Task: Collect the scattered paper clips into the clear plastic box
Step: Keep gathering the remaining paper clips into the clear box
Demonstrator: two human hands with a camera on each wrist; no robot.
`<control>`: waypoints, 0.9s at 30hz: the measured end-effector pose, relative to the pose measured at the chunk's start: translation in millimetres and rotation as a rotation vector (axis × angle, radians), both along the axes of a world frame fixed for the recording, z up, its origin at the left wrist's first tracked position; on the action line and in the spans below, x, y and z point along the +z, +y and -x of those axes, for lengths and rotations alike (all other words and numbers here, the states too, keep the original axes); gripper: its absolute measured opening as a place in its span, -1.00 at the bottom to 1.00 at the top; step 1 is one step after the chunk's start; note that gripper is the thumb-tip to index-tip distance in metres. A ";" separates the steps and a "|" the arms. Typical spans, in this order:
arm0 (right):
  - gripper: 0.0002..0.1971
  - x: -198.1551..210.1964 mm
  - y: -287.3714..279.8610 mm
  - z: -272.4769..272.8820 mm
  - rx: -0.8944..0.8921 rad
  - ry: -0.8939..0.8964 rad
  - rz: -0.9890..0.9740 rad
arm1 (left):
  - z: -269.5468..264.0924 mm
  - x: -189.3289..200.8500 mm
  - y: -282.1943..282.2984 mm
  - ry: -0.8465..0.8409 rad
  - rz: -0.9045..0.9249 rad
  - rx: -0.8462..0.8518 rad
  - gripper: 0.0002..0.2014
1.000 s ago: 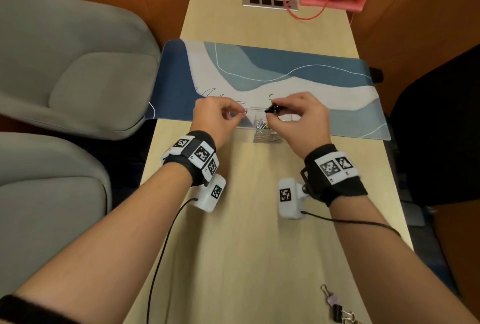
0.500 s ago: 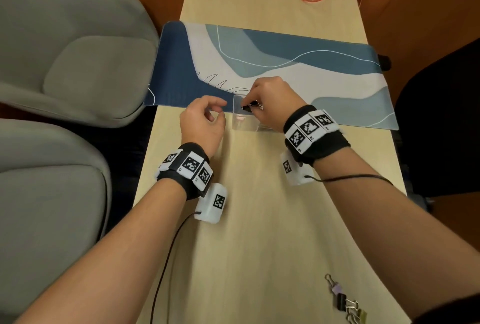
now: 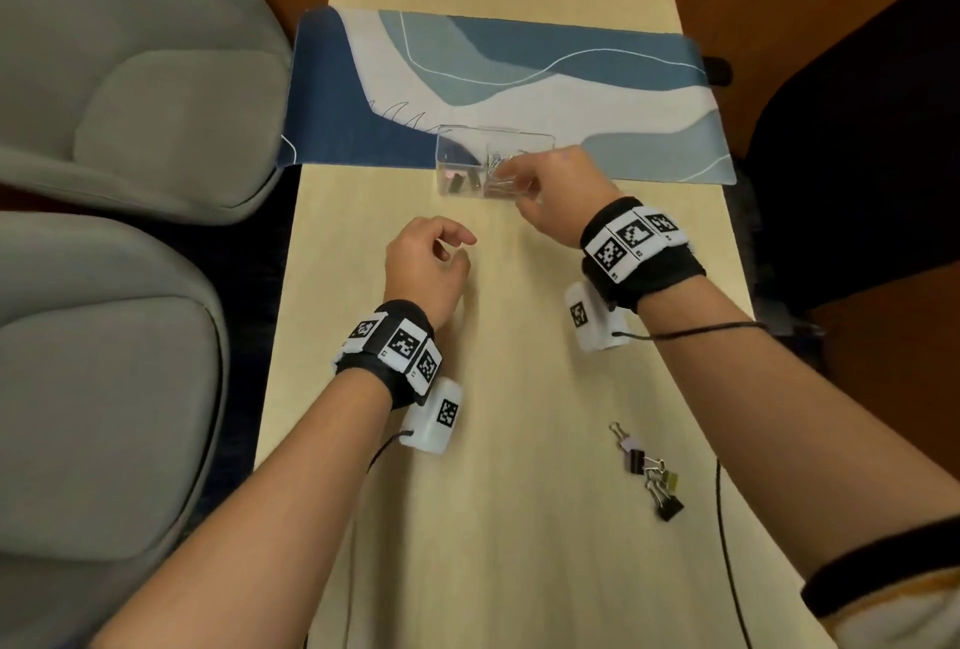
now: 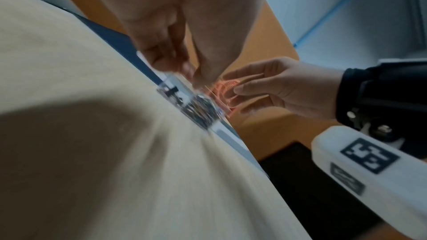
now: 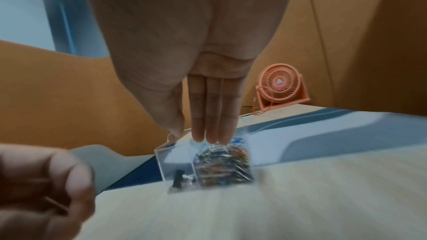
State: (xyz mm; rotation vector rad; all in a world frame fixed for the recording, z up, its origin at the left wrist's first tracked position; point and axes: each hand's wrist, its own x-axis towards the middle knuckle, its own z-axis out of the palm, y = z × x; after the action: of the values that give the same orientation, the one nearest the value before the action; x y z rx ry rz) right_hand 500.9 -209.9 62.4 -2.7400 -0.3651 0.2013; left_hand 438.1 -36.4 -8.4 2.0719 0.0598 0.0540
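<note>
The clear plastic box stands at the near edge of the desk mat. Its right compartment holds a heap of paper clips; a black binder clip lies in the left one. My right hand hovers over the right compartment, fingers straight and together, tips just above the paper clips, holding nothing. My left hand is above the bare table in front of the box, fingers curled. In the right wrist view it pinches a thin wire paper clip. No loose clips show on the mat.
A chain of binder clips lies on the wooden table at the near right. The blue and white desk mat spans the table behind the box. Grey chairs stand left, an orange fan at the far end.
The black binder clip left my right hand and now lies in the box. That hand shifted right over the paper clips and straightened. My left hand drew back toward me.
</note>
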 end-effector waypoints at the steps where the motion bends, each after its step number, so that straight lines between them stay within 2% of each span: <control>1: -0.65 -1.5 -13.0 18.7 -0.025 0.034 0.008 | 12.4 0.5 -7.6 0.044 -0.003 -0.058 -0.73; 3: -0.68 -7.6 -41.3 58.9 -0.087 0.116 0.042 | 39.8 0.9 -25.7 0.112 -0.026 -0.172 -0.71; 8: -0.66 -26.5 -103.7 158.1 -0.240 0.341 0.188 | 105.7 2.1 -79.3 0.197 -0.231 -0.485 -0.67; 11: -0.60 -34.8 -124.1 210.6 -0.297 0.430 0.216 | 140.9 -1.6 -107.8 0.231 -0.354 -0.678 -0.57; 14: -0.53 -45.9 -133.8 250.6 -0.325 0.466 0.200 | 166.1 -7.9 -126.7 0.199 -0.447 -0.796 -0.45; 16: -0.53 -56.4 -138.0 269.6 -0.351 0.449 0.200 | 176.8 -11.0 -136.0 0.122 -0.503 -0.837 -0.44; 20: -0.70 -70.1 -137.9 298.8 -0.402 0.325 0.122 | 193.7 -17.5 -144.5 -0.001 -0.592 -0.830 -0.60; 25: -0.39 -78.8 -127.6 326.4 -0.339 0.258 0.111 | 203.7 -23.8 -138.9 0.001 -0.609 -0.747 -0.69; 27: -0.39 -84.0 -121.2 336.2 -0.337 0.222 0.132 | 207.9 -23.8 -135.5 0.004 -0.592 -0.698 -0.72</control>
State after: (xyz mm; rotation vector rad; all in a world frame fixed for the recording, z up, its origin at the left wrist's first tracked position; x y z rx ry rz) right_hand 164.7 -331.1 -21.6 -2.8154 0.1762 0.4452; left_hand 230.2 -171.9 -32.2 2.5621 -0.7565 -0.4039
